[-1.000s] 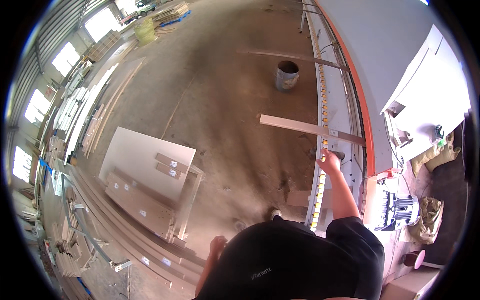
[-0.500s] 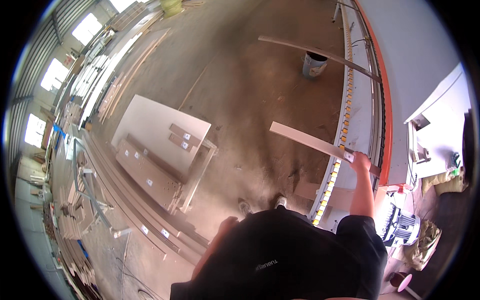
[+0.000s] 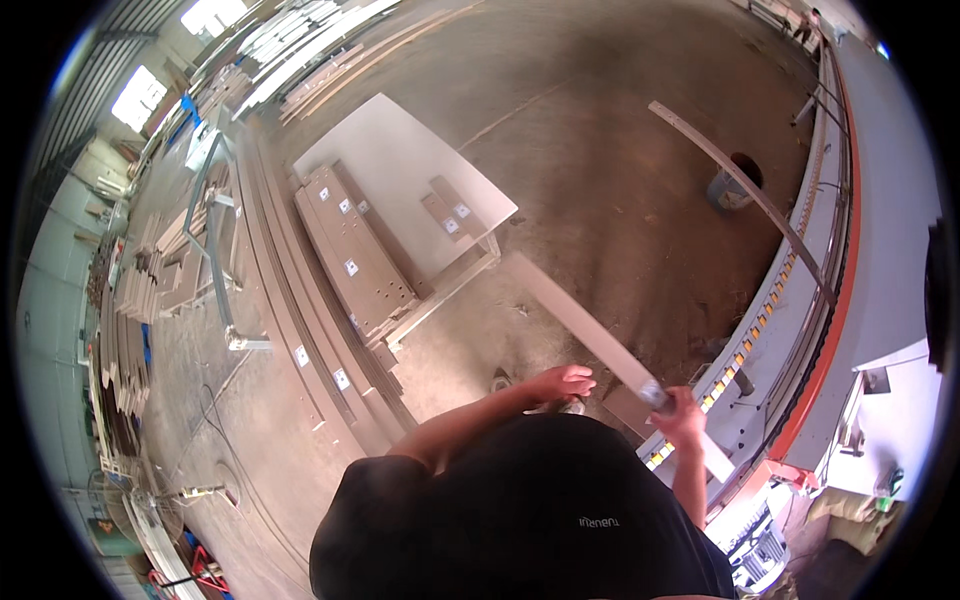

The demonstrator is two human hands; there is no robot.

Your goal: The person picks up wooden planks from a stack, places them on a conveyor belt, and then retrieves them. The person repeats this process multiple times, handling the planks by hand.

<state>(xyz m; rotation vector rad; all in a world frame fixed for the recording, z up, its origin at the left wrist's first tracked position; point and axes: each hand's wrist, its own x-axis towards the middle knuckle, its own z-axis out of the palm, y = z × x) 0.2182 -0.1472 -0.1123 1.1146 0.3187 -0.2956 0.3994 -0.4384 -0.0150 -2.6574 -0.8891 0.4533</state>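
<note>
Your right hand (image 3: 683, 412) is closed around a long pale strip (image 3: 590, 335) near its lower end — the strip runs up and to the left from your grip, out over the bare floor, with a short stub pointing down toward the machine (image 3: 800, 330), the long roller-edged bed with the orange border. Your left hand (image 3: 562, 382) hangs loose and half open just left of the strip, holding nothing and not quite touching it. You look to be mid-carry: the strip is off the machine and swinging away from it, toward the cart (image 3: 400, 190) that stands well to the machine's left with a wide board and stacked narrow panels on it. The next move, as it seems from here, calls for that free hand to come under the strip farther up its length, since one hand near the end leaves the far tip free to dip or sway. Mind the second strip (image 3: 740, 180) lying across the machine's edge, and the bucket (image 3: 733, 185) just beside it.
</note>
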